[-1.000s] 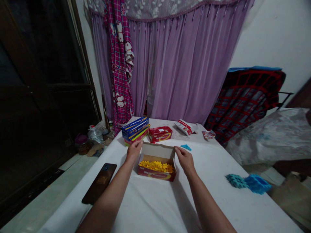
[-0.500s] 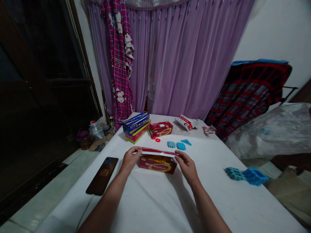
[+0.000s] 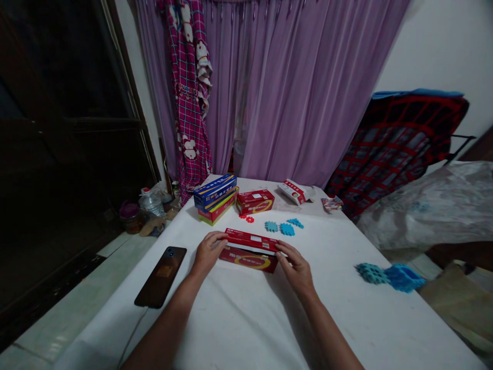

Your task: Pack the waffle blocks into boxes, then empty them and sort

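In front of me on the white-covered table stands a red cardboard box. Its lid is folded down over the top, with a thin white edge and a narrow dark gap along the front. My left hand grips the lid's left end, fingers on top and thumb at the front edge. At the right end, my right hand has its fingers on the lid and its thumb near the box's front corner. The lid hides what is inside.
Behind stand a blue box on a red-and-green box, another red box and a torn white-and-red carton. Blue plastic pieces and red ones lie between. A phone with a cable is left, blue interlocked blocks right.
The box lid has come down from a raised position, covering the yellow contents that showed before. Both hands have moved with it and stay at its two ends.
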Available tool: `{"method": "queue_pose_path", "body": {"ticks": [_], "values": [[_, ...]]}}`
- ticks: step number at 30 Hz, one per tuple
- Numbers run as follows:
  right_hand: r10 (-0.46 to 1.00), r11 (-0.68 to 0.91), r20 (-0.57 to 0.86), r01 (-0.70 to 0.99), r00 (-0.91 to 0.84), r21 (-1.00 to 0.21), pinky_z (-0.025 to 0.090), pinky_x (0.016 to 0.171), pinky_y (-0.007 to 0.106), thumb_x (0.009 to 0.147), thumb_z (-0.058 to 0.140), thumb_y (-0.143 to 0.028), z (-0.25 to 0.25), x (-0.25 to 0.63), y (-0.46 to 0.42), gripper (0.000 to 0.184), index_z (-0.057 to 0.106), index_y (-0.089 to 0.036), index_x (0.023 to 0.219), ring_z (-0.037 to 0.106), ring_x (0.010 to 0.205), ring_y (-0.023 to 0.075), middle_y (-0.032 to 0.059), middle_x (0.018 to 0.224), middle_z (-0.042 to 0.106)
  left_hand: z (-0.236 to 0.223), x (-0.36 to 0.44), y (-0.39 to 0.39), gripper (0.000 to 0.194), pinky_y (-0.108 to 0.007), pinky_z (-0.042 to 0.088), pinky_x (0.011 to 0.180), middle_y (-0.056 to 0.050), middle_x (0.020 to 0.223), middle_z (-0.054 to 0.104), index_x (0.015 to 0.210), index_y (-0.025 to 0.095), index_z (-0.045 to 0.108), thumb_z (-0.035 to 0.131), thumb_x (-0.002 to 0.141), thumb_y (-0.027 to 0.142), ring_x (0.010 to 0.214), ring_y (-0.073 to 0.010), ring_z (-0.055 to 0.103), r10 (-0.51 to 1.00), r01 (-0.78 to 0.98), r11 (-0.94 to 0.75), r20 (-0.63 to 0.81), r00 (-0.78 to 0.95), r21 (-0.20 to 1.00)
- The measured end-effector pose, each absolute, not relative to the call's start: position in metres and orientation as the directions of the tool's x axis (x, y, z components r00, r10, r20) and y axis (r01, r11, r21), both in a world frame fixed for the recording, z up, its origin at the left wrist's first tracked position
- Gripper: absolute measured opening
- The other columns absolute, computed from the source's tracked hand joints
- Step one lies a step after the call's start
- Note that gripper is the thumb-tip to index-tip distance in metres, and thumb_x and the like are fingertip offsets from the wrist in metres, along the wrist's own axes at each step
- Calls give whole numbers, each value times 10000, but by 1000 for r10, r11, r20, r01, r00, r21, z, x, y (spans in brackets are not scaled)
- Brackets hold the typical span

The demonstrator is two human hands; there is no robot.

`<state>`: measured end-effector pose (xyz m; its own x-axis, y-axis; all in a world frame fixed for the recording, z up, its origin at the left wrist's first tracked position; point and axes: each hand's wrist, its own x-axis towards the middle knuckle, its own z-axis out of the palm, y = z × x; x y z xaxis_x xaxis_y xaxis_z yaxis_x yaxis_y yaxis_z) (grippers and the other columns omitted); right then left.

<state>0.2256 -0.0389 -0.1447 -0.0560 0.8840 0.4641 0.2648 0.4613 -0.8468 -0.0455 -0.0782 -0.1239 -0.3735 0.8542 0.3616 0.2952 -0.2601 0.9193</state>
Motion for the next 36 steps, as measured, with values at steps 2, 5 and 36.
{"method": "queue_pose_path", "body": {"ticks": [2,5,36], "values": [[880,466,473,268,-43,-843,569,735,364,786,633,-464,-145,224,-40,310,775,-252,962,643,1050,267,116,1155,696,-124,-46,-78,134,-314,493,895,-53,920,684,800,242,761,701,705,315,905,-199,638,849,325,-265,379,-367,908],[880,461,475,270,-18,-845,569,766,379,787,631,-458,-144,222,-41,305,778,-243,947,648,1042,266,114,1138,705,-122,-48,-76,122,-307,493,868,-50,907,673,810,253,766,690,731,306,884,-196,636,846,384,-276,413,-337,881],[584,705,753,650,-303,-284,586,841,356,928,490,-290,-164,229,-49,294,734,-230,1080,685,995,215,98,1173,693,-90,-45,-77,359,-464,337,1071,-125,1416,506,1057,206,647,726,773,410,1276,-288,472,865,899,-406,384,322,162]]}}
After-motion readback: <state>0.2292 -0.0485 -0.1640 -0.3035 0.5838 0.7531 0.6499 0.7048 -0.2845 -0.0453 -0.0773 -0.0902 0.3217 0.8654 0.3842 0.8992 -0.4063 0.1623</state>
